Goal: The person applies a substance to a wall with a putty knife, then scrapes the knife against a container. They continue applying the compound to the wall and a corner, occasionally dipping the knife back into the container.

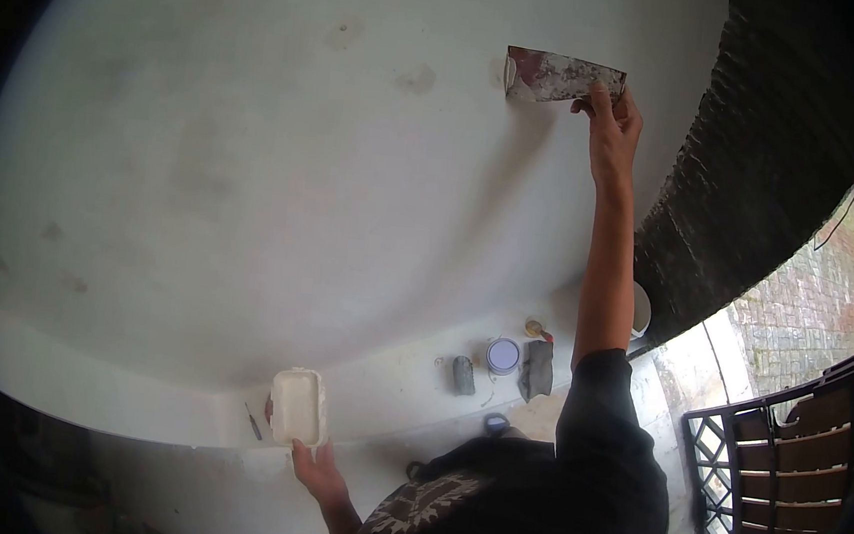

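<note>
Raised high against the white wall (283, 185), my right hand (613, 131) grips a flat putty scraper (557, 77) by its right end. The scraper is reddish-brown and smeared with whitish filler, and its left edge lies close over a patch on the wall. Lower down, my left hand (321, 472) holds a cream rectangular tray (298, 407) by its lower edge, with the thumb and fingers around that side. The tray's hollow side faces me, and its inside is coated in the same pale colour.
Along the ledge lie a thin dark tool (253, 422), a grey block (464, 375), an open tin (503, 356) and a dark grey cloth (537, 369). A white bucket (640, 311) stands behind my right arm. A slatted metal gate (793, 457) is at the right.
</note>
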